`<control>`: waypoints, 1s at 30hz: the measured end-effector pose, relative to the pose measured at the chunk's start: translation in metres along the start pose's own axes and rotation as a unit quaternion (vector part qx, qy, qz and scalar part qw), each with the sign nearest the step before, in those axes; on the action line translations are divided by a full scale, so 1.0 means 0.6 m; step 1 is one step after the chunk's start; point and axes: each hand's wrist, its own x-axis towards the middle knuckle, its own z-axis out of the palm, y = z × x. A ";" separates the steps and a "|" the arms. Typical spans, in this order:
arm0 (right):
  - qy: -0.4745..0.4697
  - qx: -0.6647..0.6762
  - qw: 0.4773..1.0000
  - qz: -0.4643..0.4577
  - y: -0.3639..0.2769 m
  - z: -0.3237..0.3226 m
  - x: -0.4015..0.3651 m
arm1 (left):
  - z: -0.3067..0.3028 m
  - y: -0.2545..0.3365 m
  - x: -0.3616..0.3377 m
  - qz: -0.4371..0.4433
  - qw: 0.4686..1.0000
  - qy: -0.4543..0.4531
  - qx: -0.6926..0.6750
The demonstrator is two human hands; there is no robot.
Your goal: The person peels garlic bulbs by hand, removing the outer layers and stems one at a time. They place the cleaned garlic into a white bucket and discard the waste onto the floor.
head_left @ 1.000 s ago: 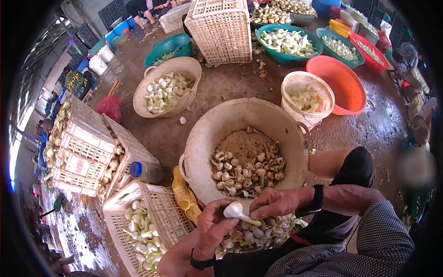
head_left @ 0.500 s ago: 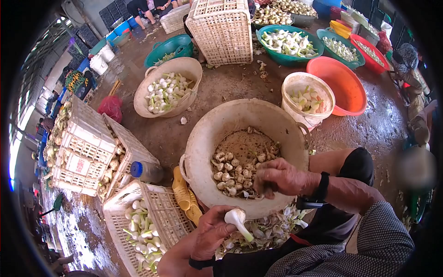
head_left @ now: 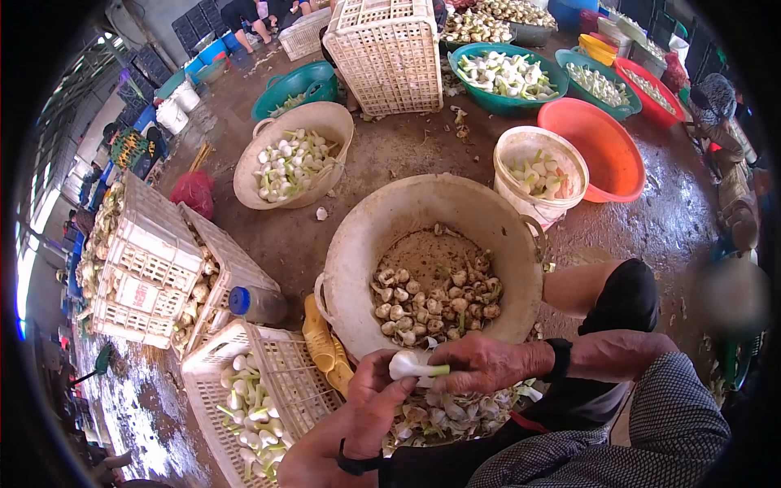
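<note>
Head view: your two hands meet low in the middle of the scene, just near of the big basin [head_left: 346,244].
Left hand [head_left: 370,407]: curled shut around the garlic bulb [head_left: 409,363], thumb up against its head.
Right hand [head_left: 480,362]: fingers closed over the bulb's stalk end; I cannot tell whether a blade is tucked in there.
Garlic bulb: smooth, white and rounded, with a short green stalk [head_left: 437,371] pointing right; it sits between your hands, above the peel heap [head_left: 455,411].
Step, as I judge it: cleaning the bulb. Grip the head firmly without bruising it, pull the skin along the stalk, and let scraps drop on the heap.
Basin: round, scuffed beige plastic, holding soil and dull brownish bulbs.
Peel heap: papery, limp, pale with green shreds.
Crate [head_left: 281,358]: white lattice plastic, near left, holding clean white bulbs.
</note>
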 end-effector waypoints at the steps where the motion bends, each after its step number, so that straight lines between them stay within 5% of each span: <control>1: 0.032 -0.047 0.998 -0.015 0.005 -0.002 0.000 | 0.004 0.002 0.000 -0.001 0.998 0.007 0.063; 13: 0.027 -0.036 0.999 -0.021 0.007 -0.017 -0.001 | 0.008 0.010 -0.001 -0.053 0.996 -0.014 0.071; 16: 0.015 -0.096 0.991 -0.095 0.015 -0.022 0.000 | 0.010 0.026 -0.003 -0.122 0.990 -0.042 0.057; 27: 0.127 0.129 0.976 0.121 0.008 -0.021 0.000 | 0.017 0.020 -0.009 -0.061 0.988 -0.095 -0.101; 30: 0.147 0.135 0.973 0.113 0.007 -0.027 0.005 | 0.011 0.015 -0.011 -0.058 0.985 -0.118 -0.109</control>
